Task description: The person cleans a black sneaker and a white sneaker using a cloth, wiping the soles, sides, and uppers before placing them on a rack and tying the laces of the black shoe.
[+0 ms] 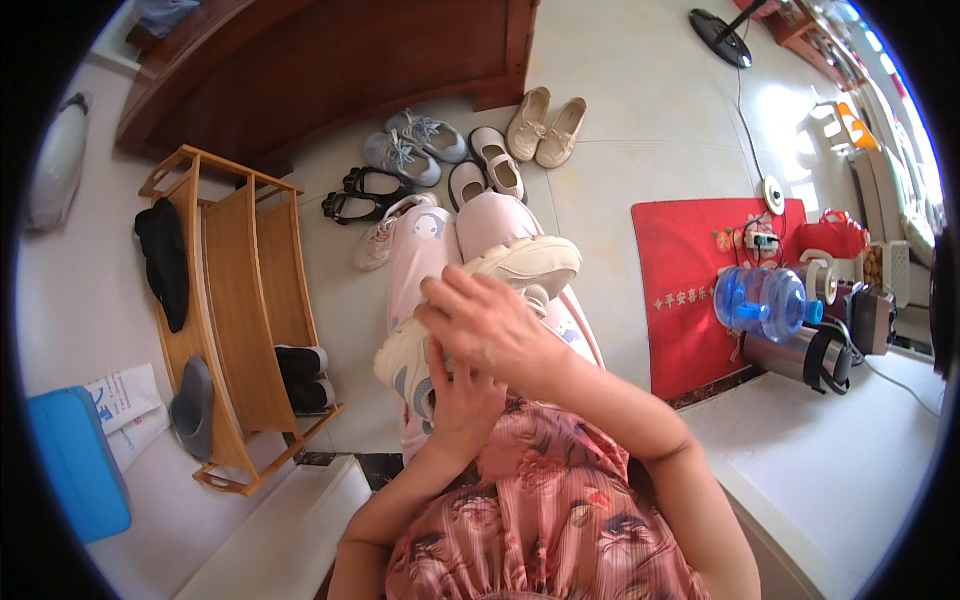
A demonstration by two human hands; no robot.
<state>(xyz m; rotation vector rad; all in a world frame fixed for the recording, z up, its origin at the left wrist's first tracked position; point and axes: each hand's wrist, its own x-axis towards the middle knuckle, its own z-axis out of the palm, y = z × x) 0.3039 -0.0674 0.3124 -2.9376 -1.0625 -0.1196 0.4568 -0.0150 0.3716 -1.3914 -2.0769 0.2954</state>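
Observation:
Two cream sneakers rest on the lap over pale pink printed trousers (427,255). The left sneaker (401,364) has grey-blue patches, and my left hand (465,394) grips its near side, fingers pointing up. My right hand (487,322) lies across the top of that sneaker with bent fingers; its fingertips, and whatever they touch, are hidden. Just beyond the right hand, the other sneaker (536,266) is tilted so that the side of its thick sole shows. The right hand and wrist cover part of both shoes.
Several pairs of shoes stand on the tiled floor ahead, including blue sneakers (405,154) and beige loafers (546,133). A wooden shoe rack (232,300) is at left. On the right are a red mat (667,262), a water bottle (761,304), a power strip (761,240) and cords.

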